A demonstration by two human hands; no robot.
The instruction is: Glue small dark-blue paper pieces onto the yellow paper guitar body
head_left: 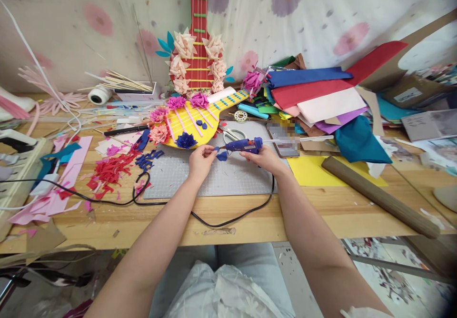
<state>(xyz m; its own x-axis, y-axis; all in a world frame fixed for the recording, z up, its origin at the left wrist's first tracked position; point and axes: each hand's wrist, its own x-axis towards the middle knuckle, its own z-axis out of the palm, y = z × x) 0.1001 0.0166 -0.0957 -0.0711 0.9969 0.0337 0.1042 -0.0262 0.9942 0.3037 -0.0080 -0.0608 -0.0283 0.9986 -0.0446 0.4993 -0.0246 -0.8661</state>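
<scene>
My right hand [267, 159] is wrapped round a blue hot glue gun [244, 145], whose nozzle points left. A long whitish glue stick [310, 139] sticks out of its back end. Between the fingertips of my left hand [200, 162] is a small dark blue paper petal [222, 156], close by the nozzle; I cannot tell whether they touch. Just beyond my hands lies a yellow lute-shaped craft [189, 125] with pink strips and pink, coral and blue paper flowers. Two loose blue petals [202, 124] rest on its face. Under my hands is a grey cutting mat [178, 177].
A red lute craft [199, 65] with cream flowers stands behind. Red paper scraps [113, 167] and blue scraps [148, 159] lie left. Scissors [233, 134], a phone [282, 139], stacked coloured paper [321, 87] and a brown roll [380, 196] lie right. The black cord [228, 223] loops near the front.
</scene>
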